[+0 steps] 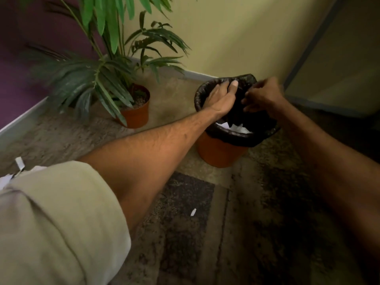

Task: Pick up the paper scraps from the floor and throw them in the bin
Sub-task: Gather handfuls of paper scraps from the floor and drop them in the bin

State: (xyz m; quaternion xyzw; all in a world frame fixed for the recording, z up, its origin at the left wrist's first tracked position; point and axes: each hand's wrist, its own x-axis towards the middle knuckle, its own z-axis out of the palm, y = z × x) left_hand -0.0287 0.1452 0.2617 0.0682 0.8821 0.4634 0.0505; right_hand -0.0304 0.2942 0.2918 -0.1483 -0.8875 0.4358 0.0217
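Reaching over the bin: both hands are at its mouth, seemingly letting paper go or brushing it off.
Left fingers: the left hand [221, 95] lies palm down above the opening, fingers straight and close together, clamped on nothing I can see.
Right fingers: the right hand [262, 97] is curled, fingertips drawn together at the liner's far edge; whether they pinch a scrap or the liner itself, I cannot tell, as it is blurred and in shadow.
Bin: the orange bin [218, 151] stands upright on the floor, its black liner [236, 137] rolled over the rim; held so, the hands would drop anything straight inside.
Paper inside: white scraps [238, 128] show in the bin just below the near rim.
Paper left: one small scrap [193, 212] lies on the dark mat [185, 202], well short of the bin; more white pieces [19, 163] lie at the far left beside the sleeve [61, 223], so the job looks unfinished.
Floor: mottled beige carpet [164, 112], worn and stained dark to the right.
Room: a corner, a potted plant [135, 108] near the bin, purple wall left, yellow wall behind.
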